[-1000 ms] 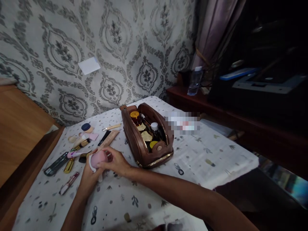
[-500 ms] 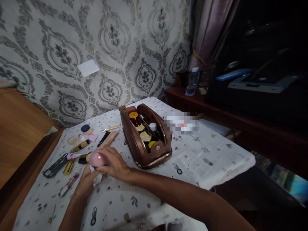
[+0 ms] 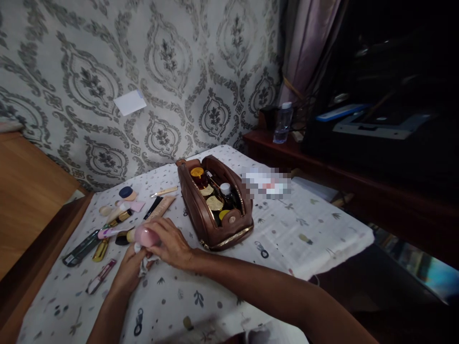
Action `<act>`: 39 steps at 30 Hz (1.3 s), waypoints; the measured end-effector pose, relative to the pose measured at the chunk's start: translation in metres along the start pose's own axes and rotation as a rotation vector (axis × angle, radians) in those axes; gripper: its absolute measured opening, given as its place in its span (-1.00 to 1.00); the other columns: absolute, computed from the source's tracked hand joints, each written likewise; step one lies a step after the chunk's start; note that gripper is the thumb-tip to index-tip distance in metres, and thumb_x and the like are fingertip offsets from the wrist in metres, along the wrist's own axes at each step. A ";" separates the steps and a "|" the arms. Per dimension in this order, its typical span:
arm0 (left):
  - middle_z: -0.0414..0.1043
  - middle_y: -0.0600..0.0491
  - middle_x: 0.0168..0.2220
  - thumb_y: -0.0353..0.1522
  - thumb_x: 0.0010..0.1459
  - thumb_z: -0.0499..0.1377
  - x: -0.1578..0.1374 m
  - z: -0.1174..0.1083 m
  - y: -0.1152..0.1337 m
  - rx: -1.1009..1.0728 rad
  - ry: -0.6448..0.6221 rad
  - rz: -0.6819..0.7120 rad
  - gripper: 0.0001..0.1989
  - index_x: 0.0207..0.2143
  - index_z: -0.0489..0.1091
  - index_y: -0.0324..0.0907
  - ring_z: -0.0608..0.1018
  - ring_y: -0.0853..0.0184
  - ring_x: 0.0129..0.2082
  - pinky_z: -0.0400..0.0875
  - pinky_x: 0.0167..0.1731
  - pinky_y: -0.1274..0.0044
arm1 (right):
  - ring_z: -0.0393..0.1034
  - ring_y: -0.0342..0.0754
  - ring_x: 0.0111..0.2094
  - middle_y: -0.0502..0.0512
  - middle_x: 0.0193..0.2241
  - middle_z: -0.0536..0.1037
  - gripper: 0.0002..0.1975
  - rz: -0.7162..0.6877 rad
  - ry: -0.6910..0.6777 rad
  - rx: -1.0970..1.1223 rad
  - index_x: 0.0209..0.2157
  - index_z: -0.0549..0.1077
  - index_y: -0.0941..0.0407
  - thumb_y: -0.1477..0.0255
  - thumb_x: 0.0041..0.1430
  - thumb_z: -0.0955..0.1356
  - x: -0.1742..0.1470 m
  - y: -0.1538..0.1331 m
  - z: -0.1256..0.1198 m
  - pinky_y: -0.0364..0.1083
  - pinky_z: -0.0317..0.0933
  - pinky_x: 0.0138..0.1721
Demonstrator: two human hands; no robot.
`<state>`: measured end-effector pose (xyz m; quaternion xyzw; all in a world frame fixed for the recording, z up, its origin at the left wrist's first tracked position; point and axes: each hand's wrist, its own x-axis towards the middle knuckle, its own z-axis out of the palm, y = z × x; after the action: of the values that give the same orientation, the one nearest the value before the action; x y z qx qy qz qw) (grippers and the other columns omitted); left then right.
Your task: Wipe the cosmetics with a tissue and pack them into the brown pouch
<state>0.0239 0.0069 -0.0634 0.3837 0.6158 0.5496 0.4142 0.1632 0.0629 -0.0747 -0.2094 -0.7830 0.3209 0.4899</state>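
My right hand [image 3: 172,244] is closed around a pink, round-topped container [image 3: 147,235], its shiny end facing up. Against its lower side, my left hand [image 3: 129,268] grips a crumpled white tissue or thin cloth [image 3: 144,266]. The container's lower part is hidden by my fingers. Just beyond my right hand lie a peach tube with a black cap [image 3: 162,208] and a thin brush [image 3: 164,192]. To the left are a makeup brush with a dark head [image 3: 124,237], a gold tube [image 3: 101,250] and a lip gloss tube [image 3: 101,276].
An unzipped brown toiletry bag [image 3: 193,210] holding several jars and bottles stands right of my hands on the patterned white cloth [image 3: 215,296]. Further left lie a dark green bottle [image 3: 81,248] and a navy-capped jar [image 3: 126,193]. A water bottle [image 3: 283,123] stands on the dark red shelf.
My hands stay together around the pink container, which has turned slightly, and the white tissue has shifted under it. The whole view has moved a little to the right.
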 end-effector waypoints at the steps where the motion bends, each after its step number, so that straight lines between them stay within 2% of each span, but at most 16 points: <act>1: 0.26 0.20 -0.62 -0.21 -0.32 0.44 0.002 -0.001 -0.001 -0.006 0.005 0.004 -0.59 -0.56 0.29 -0.21 0.31 0.46 -0.61 0.21 -0.66 0.64 | 0.28 0.07 0.12 0.14 0.08 0.43 -0.46 0.021 0.012 0.004 0.11 0.35 0.04 0.43 0.09 0.47 0.000 0.000 0.000 0.04 0.20 0.18; 3: 0.36 0.17 -0.55 -0.22 -0.30 0.44 0.005 -0.004 -0.001 -0.020 0.025 -0.008 -0.60 -0.46 0.37 -0.21 0.40 0.41 -0.55 0.29 -0.58 0.62 | 0.30 0.08 0.10 0.15 0.05 0.45 -0.43 0.071 0.037 0.011 0.09 0.36 0.06 0.48 0.03 0.49 0.001 0.001 0.001 0.05 0.20 0.17; 6: 0.49 0.08 -0.32 -0.15 -0.16 0.39 0.003 -0.009 0.004 0.035 0.135 0.076 -0.53 -0.20 0.44 -0.18 0.52 0.28 -0.32 0.43 -0.35 0.54 | 0.32 0.08 0.09 0.18 0.03 0.46 -0.40 0.156 0.077 0.045 0.07 0.36 0.11 0.51 -0.04 0.51 0.002 0.005 0.005 0.04 0.22 0.15; 8: 0.49 0.03 -0.15 -0.10 0.02 0.29 0.001 -0.011 0.007 0.184 0.189 0.225 -0.52 -0.05 0.42 -0.12 0.52 0.22 -0.13 0.43 -0.12 0.47 | 0.35 0.07 0.07 0.16 0.02 0.47 -0.40 0.209 0.090 0.084 0.06 0.37 0.09 0.48 -0.06 0.52 0.001 0.007 0.009 0.04 0.25 0.13; 10: 0.43 -0.02 -0.04 -0.07 0.16 0.17 -0.001 -0.013 0.006 0.408 0.179 0.444 -0.54 0.02 0.40 -0.11 0.45 0.16 0.02 0.33 0.08 0.38 | 0.39 0.07 0.04 0.13 0.00 0.49 -0.41 0.249 0.091 0.130 0.04 0.37 0.07 0.44 -0.07 0.52 0.000 0.008 0.013 0.03 0.28 0.09; 12: 0.39 -0.08 0.00 -0.04 0.24 0.06 -0.001 -0.013 0.003 0.596 0.145 0.652 -0.52 0.03 0.41 -0.16 0.40 0.11 0.07 0.22 0.18 0.28 | 0.43 0.05 -0.01 0.11 -0.03 0.51 -0.39 0.277 0.072 0.174 0.04 0.36 0.07 0.40 -0.09 0.52 -0.001 0.009 0.016 0.02 0.32 0.03; 14: 0.38 -0.12 0.02 -0.05 0.30 -0.06 0.001 -0.012 -0.001 0.671 0.124 0.749 -0.49 0.03 0.41 -0.20 0.38 0.10 0.10 0.19 0.21 0.24 | 0.46 0.04 -0.06 0.08 -0.05 0.53 -0.36 0.293 0.047 0.205 0.06 0.35 0.07 0.38 -0.11 0.52 -0.002 0.009 0.017 -0.01 0.34 -0.02; 17: 0.42 -0.12 0.05 -0.09 0.34 -0.11 0.003 -0.009 -0.004 0.633 0.071 0.692 -0.50 0.04 0.39 -0.21 0.41 0.14 0.12 0.20 0.21 0.28 | 0.47 0.03 -0.07 0.06 -0.05 0.55 -0.33 0.294 0.004 0.194 0.07 0.36 0.06 0.39 -0.13 0.54 -0.003 0.010 0.016 -0.02 0.34 -0.03; 20: 0.45 -0.10 0.06 -0.05 0.30 -0.05 0.004 -0.011 -0.002 0.533 0.082 0.505 -0.49 0.01 0.42 -0.21 0.43 0.14 0.13 0.21 0.22 0.31 | 0.45 0.05 0.00 0.11 0.00 0.53 -0.32 0.237 -0.069 0.173 0.07 0.38 0.07 0.42 -0.14 0.56 -0.003 0.013 0.015 0.00 0.31 0.04; 23: 0.49 -0.09 0.04 -0.01 0.23 0.03 0.009 -0.016 -0.002 0.411 0.093 0.313 -0.49 -0.04 0.46 -0.20 0.44 0.11 0.13 0.24 0.22 0.32 | 0.35 0.05 0.14 0.19 0.11 0.45 -0.34 0.093 -0.154 0.203 0.09 0.37 0.11 0.41 -0.08 0.56 -0.003 0.016 0.014 0.00 0.21 0.17; 27: 0.56 -0.09 -0.12 0.00 0.19 0.06 0.014 -0.021 -0.005 0.317 0.065 0.217 -0.49 -0.12 0.49 -0.22 0.55 0.10 -0.03 0.43 0.03 0.37 | 0.23 0.04 0.23 0.22 0.17 0.38 -0.34 -0.009 -0.214 0.224 0.16 0.33 0.12 0.38 0.02 0.53 -0.006 0.015 0.013 0.00 0.13 0.24; 29: 0.56 -0.08 -0.15 0.00 0.17 0.09 0.014 -0.021 -0.006 0.295 0.070 0.215 -0.50 -0.12 0.48 -0.22 0.56 0.11 -0.07 0.45 -0.03 0.39 | 0.22 0.06 0.23 0.21 0.16 0.38 -0.28 0.037 -0.206 0.202 0.20 0.29 0.11 0.37 0.01 0.53 -0.006 0.011 0.013 0.04 0.14 0.24; 32: 0.53 -0.01 -0.11 -0.01 0.14 0.14 0.013 -0.020 -0.004 0.286 0.104 0.222 -0.53 -0.08 0.46 -0.17 0.53 0.14 -0.05 0.41 -0.01 0.42 | 0.27 0.12 0.18 0.23 0.13 0.39 -0.16 0.225 -0.170 0.137 0.20 0.26 0.12 0.34 -0.12 0.58 -0.006 0.004 0.012 0.08 0.21 0.18; 34: 0.51 0.01 -0.09 -0.01 0.13 0.15 0.012 -0.019 -0.002 0.308 0.143 0.243 -0.53 -0.08 0.44 -0.15 0.50 0.15 -0.03 0.37 0.01 0.42 | 0.36 0.13 0.08 0.22 0.05 0.45 -0.20 0.373 -0.188 0.094 0.14 0.32 0.14 0.32 -0.15 0.59 -0.004 0.001 0.011 0.10 0.27 0.10; 36: 0.49 0.00 -0.10 0.00 0.14 0.14 0.012 -0.018 0.000 0.353 0.170 0.304 -0.55 -0.13 0.43 -0.17 0.48 0.14 -0.02 0.34 0.03 0.41 | 0.43 0.09 -0.08 0.17 -0.08 0.51 -0.30 0.464 -0.236 0.087 0.07 0.38 0.14 0.29 -0.12 0.57 -0.002 0.000 0.010 0.08 0.32 -0.01; 39: 0.49 -0.01 -0.14 -0.04 0.18 0.09 0.010 -0.016 0.002 0.439 0.163 0.414 -0.60 -0.18 0.42 -0.18 0.47 0.15 -0.03 0.33 0.04 0.40 | 0.43 -0.01 -0.25 0.07 -0.23 0.53 -0.40 0.473 -0.249 0.135 0.01 0.41 0.14 0.28 -0.07 0.55 0.000 0.002 0.010 -0.01 0.34 -0.16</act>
<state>0.0055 0.0105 -0.0618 0.5358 0.6599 0.5050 0.1499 0.1544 0.0610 -0.0795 -0.3121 -0.7436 0.5011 0.3141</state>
